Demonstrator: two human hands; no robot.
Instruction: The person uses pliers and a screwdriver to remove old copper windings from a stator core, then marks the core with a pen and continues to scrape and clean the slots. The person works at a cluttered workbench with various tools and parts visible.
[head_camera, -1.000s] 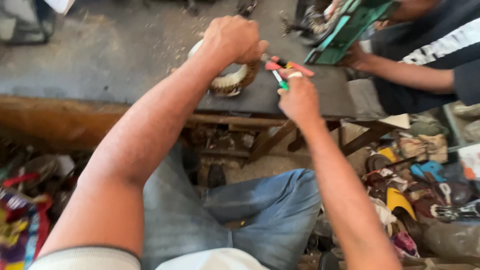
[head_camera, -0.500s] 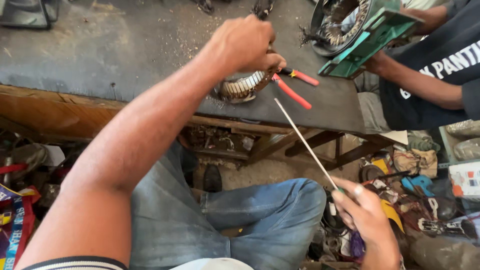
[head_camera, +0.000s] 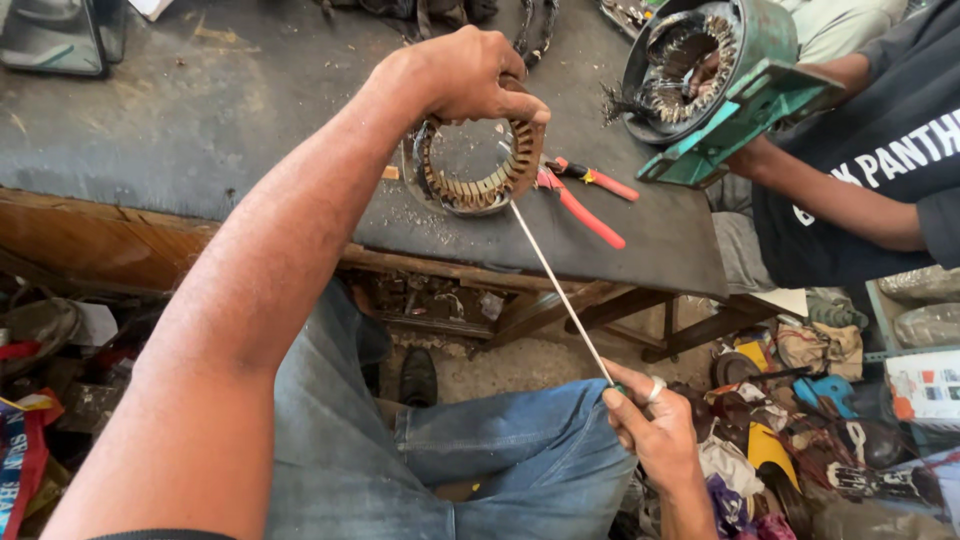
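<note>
Sitting near the worktop (head_camera: 200, 150) edge, the left hand (head_camera: 470, 75) grips the slotted ring (head_camera: 480, 165); right hand (head_camera: 650, 430) fingers pinch a thin strip (head_camera: 560, 290).

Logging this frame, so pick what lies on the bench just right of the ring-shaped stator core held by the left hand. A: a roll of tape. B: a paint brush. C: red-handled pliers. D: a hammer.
C: red-handled pliers lie on the dark bench right beside the stator core that the left hand grips.

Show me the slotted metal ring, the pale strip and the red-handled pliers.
slotted metal ring (head_camera: 497, 187), head view, lower rim
pale strip (head_camera: 560, 292), head view, mid-length
red-handled pliers (head_camera: 590, 217), head view, lower red handle
</note>
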